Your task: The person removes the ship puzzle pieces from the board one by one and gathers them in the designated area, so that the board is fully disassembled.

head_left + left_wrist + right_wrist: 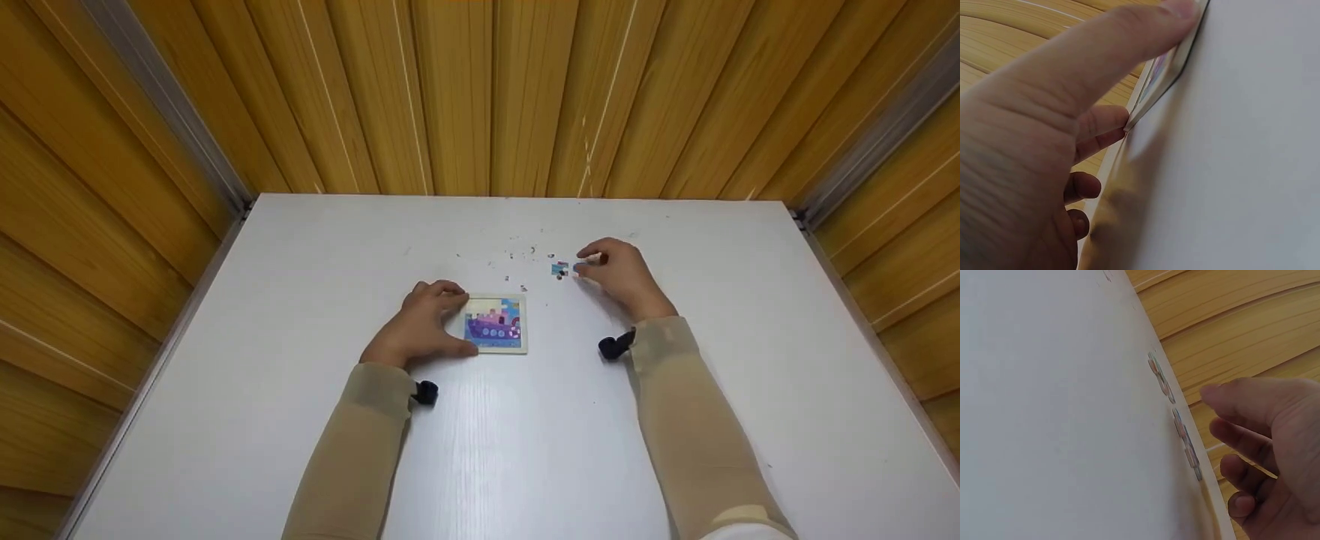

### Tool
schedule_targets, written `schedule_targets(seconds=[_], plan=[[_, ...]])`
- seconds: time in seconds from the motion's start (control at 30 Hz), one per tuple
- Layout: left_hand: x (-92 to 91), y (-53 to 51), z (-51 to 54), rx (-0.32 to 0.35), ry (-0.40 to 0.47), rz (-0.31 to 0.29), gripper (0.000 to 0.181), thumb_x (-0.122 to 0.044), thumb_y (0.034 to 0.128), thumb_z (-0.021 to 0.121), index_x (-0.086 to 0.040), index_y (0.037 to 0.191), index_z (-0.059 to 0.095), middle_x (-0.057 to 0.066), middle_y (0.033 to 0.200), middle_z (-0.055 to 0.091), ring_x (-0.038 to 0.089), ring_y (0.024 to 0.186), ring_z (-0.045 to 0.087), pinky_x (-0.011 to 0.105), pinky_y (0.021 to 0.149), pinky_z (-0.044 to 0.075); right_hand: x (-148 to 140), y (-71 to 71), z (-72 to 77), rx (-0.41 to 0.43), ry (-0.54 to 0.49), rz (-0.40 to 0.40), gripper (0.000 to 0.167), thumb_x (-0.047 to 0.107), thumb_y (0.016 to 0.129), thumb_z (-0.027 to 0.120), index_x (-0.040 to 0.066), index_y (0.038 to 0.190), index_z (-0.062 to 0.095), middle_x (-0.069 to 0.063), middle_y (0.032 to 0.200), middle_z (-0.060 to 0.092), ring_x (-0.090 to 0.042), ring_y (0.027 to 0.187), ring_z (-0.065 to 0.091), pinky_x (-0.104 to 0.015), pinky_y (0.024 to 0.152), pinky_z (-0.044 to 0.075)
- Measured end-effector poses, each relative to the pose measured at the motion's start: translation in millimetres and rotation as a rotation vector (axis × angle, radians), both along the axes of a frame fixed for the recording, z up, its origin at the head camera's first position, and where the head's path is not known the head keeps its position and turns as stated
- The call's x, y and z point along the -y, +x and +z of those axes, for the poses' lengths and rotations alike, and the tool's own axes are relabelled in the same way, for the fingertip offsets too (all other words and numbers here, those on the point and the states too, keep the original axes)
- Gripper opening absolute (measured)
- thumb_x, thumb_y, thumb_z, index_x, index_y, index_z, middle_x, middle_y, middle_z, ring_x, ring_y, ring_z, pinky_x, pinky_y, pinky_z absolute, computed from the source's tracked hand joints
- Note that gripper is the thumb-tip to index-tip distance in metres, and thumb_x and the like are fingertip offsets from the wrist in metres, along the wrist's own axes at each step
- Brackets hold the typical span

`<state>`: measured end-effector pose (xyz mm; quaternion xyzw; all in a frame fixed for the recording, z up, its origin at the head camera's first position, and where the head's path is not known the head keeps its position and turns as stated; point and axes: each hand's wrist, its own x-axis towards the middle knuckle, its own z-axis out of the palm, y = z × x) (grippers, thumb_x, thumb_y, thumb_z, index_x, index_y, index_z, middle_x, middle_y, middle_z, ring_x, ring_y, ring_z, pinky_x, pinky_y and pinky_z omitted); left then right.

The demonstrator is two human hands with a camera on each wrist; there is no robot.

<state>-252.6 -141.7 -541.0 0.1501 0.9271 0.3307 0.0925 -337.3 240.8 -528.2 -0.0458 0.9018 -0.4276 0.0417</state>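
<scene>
A small framed jigsaw puzzle (525, 326) with a purple ship picture lies on the white table, its upper left part a plain pale area. My left hand (427, 322) grips its left side: the thumb (1151, 34) is on the near edge, fingertips on the far edge. In the left wrist view, the frame's edge (1154, 93) shows between them. Back right of the frame, my right hand (619, 274) hovers with thumb and fingers apart. Beside its thumb is a blue jigsaw piece (579, 267); another piece (559, 268) sits just left. The right wrist view shows two pieces (1188, 447) flat on the table, apart from the fingers.
Several tiny crumbs or bits (511, 256) are scattered behind the puzzle frame. The white table (480, 450) ends at a wood-look panel wall (450, 97) at the back, with similar panels on both sides. Each wrist carries a small black camera (615, 347).
</scene>
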Motion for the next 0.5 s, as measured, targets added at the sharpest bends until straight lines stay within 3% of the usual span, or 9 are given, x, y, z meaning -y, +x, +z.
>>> schedule_targets(seconds=[0.17,0.27,0.4,0.5], plan=[[-0.6,-0.2,-0.6,-0.004,-0.008,0.0,0.102,-0.043,0.0717,0.107,-0.019,0.161,0.065,-0.009,0.166,0.055,0.03,0.152,0.044,0.054,0.134,0.043,17,1.9,2.5,-0.001,-0.079,0.006,0.03,0.029,0.108,0.077,0.011,0.132,0.08,-0.012,0.13,0.068,-0.026,0.11,0.054,-0.037,0.09,0.048],[-0.3,-0.5,-1.0,0.002,-0.002,0.007,0.101,-0.043,0.0719,0.107,-0.02,0.161,0.065,-0.009,0.167,0.055,0.035,0.161,0.039,0.059,0.137,0.04,27,2.9,2.8,-0.01,-0.12,0.014,0.029,0.029,0.108,0.076,0.011,0.13,0.08,-0.009,0.128,0.069,-0.023,0.103,0.058,-0.035,0.087,0.05],[0.1,-1.5,-2.1,0.007,-0.002,0.011,0.101,-0.042,0.0724,0.106,-0.021,0.162,0.065,-0.01,0.168,0.054,0.04,0.164,0.037,0.062,0.137,0.038,38,5.7,2.5,-0.004,-0.142,0.025,0.024,0.029,0.108,0.077,0.014,0.126,0.081,-0.008,0.112,0.071,-0.022,0.084,0.061,-0.03,0.074,0.052],[-0.1,-2.3,-3.1,-0.003,-0.01,0.006,0.101,-0.043,0.0728,0.105,-0.021,0.163,0.064,-0.009,0.168,0.053,0.033,0.154,0.043,0.058,0.134,0.043,46,8.4,2.2,0.015,-0.128,0.041,0.022,0.031,0.108,0.077,0.017,0.123,0.082,-0.008,0.103,0.069,-0.021,0.082,0.06,-0.028,0.07,0.052]])
